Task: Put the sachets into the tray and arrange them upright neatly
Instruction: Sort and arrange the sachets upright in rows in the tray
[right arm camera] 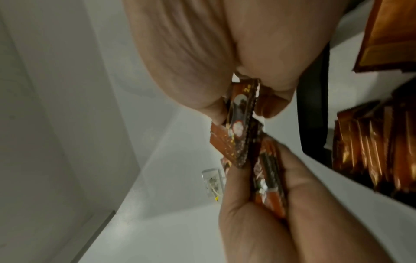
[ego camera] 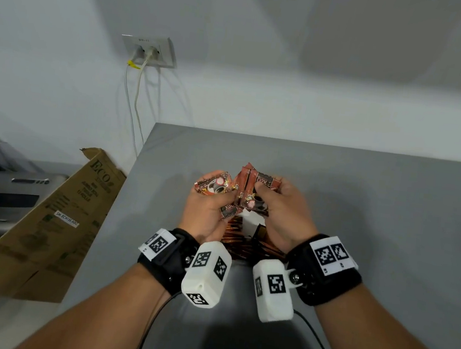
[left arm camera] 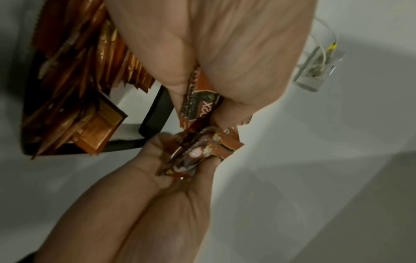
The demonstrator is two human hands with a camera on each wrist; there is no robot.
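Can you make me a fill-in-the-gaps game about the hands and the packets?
1. Both hands hold ____-brown sachets.
2. The left hand and the right hand hover above the black ____.
3. The sachets in the tray stand ____.
4. Two white cables plug into the wall ____.

Missing words: orange; tray; upright; socket

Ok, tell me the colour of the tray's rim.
Black; the tray rim shows best in the left wrist view.
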